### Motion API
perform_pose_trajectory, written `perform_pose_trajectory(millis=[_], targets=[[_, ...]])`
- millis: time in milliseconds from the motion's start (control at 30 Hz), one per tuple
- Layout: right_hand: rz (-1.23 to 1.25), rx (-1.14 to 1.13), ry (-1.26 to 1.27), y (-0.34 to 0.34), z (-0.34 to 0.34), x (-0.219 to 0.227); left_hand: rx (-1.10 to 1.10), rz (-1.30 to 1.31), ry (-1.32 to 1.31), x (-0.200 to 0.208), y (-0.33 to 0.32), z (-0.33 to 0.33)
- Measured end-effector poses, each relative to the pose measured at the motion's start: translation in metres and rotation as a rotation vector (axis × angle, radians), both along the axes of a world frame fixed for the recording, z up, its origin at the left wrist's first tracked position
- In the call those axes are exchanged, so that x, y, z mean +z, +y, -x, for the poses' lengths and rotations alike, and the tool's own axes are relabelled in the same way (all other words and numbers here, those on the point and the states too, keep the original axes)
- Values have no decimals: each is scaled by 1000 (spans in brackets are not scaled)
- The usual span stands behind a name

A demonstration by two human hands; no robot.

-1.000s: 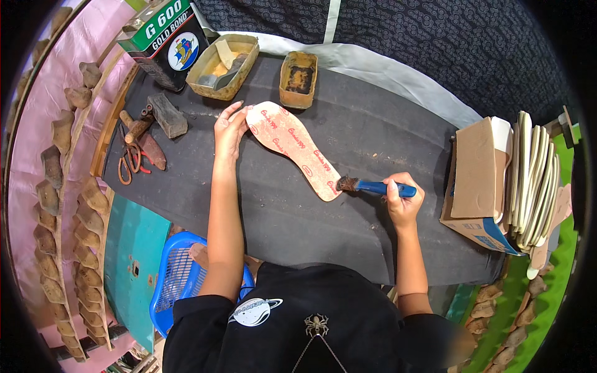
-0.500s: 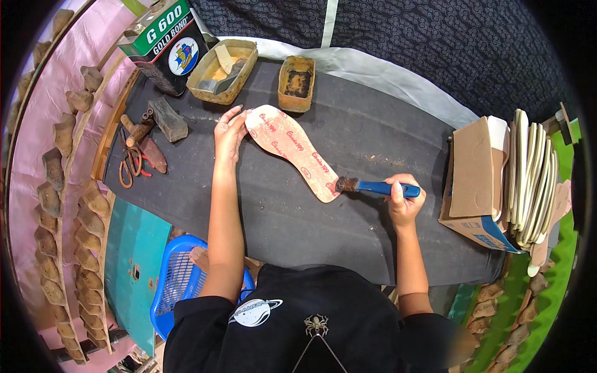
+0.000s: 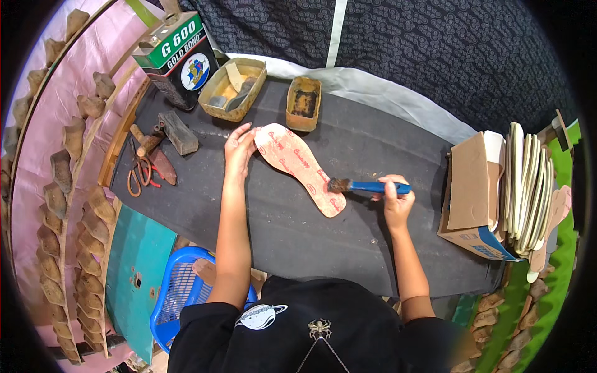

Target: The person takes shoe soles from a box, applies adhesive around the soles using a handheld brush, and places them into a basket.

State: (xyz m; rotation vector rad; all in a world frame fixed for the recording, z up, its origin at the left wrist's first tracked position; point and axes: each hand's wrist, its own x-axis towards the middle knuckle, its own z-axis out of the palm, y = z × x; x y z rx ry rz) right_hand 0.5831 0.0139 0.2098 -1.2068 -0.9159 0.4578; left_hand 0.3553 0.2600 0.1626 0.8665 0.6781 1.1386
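Note:
A pinkish insole (image 3: 295, 163) with red print lies slantwise over the dark worktable (image 3: 280, 242). My left hand (image 3: 240, 152) is closed at its wide far-left end, thumb and fingers gripping the edge. In my right hand (image 3: 395, 200) is a brush (image 3: 372, 186) with a blue handle, held between thumb and fingers. Its dark, caked bristles touch the insole's right edge, a little above the narrow near end. Whether the bristles carry anything wet, I cannot tell.
At the back left stand a green-and-black can (image 3: 180, 62), a tray (image 3: 234, 93) with scraps and a smaller stained tray (image 3: 304, 104). Scissors (image 3: 140, 173) and a dark block (image 3: 178, 132) lie at left. A cardboard box (image 3: 476, 186) beside stacked pale sheets (image 3: 525, 186) stands right; a blue basket (image 3: 180, 286) is below.
The brush has moved from the insole's near tip a little up along its right edge. The whole view has shifted slightly, with the table things appearing lower. Both hands keep their holds.

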Motion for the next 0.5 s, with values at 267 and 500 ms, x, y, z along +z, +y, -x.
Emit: perform_pose_trajectory(millis=[267, 500], targets=[[29, -55, -244, 0, -18, -7, 9, 3, 13, 2, -2, 0], [-68, 9, 83, 49, -19, 22, -54, 49, 45, -1, 3, 9]])
